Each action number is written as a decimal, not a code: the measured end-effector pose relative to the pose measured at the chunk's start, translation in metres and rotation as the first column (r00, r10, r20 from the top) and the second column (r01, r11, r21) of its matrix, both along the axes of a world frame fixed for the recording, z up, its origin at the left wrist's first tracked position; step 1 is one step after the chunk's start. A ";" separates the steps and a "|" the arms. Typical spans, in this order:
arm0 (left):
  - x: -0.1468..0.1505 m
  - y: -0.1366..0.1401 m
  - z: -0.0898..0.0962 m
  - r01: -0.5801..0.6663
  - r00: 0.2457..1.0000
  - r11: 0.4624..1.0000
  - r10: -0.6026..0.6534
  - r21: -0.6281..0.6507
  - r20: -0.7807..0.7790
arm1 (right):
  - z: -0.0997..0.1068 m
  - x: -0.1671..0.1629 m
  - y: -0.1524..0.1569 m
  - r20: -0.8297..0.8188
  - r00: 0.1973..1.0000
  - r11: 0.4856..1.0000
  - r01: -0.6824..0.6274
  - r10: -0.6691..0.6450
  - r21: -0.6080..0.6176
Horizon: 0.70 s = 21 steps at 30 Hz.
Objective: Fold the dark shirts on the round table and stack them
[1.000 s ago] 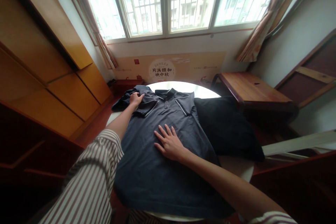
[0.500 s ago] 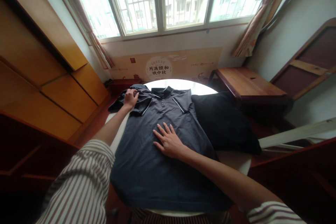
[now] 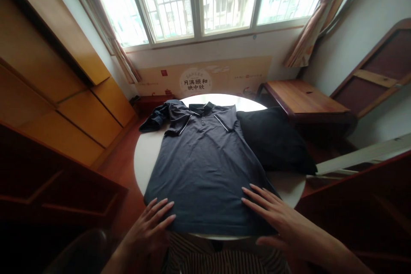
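Observation:
A dark grey-blue polo shirt (image 3: 205, 167) lies spread front side up on a round white table (image 3: 146, 154), its collar toward the window and its hem near me. My left hand (image 3: 149, 224) is at the hem's left corner, fingers stretched out over the cloth. At the right side of the hem is my right hand (image 3: 272, 212), its fingers spread on or just above the fabric. Neither hand grips the cloth. The short sleeves have white-edged cuffs.
A dark bundled garment (image 3: 156, 117) lies at the table's far left edge. A black folded cloth or cushion (image 3: 274, 141) rests on the right. Beyond stands a low wooden table (image 3: 311, 100); wooden cabinets (image 3: 73, 115) line the left wall.
Both hands have come back toward me, the left from the shirt's left sleeve area and the right from its middle, to the hem. The shirt's lower part looks smoother.

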<state>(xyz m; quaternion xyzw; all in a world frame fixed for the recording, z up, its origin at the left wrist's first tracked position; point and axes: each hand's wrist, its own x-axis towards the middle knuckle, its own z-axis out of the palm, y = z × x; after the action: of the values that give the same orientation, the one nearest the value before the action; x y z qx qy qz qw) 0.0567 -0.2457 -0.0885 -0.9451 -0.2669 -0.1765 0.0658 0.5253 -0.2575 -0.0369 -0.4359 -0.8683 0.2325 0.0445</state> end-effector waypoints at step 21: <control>0.026 0.333 0.115 -0.386 0.555 0.728 0.673 -0.566 0.488 | 0.087 0.029 0.283 -0.498 0.570 0.736 0.632 -0.654 -0.243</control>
<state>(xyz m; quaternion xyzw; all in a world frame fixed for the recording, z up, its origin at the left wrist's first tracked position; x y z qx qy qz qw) 0.0824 0.0875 0.0265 -0.6793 -0.5797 -0.4148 -0.1746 0.5546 0.0255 0.0500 -0.6348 -0.5936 0.3322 0.3665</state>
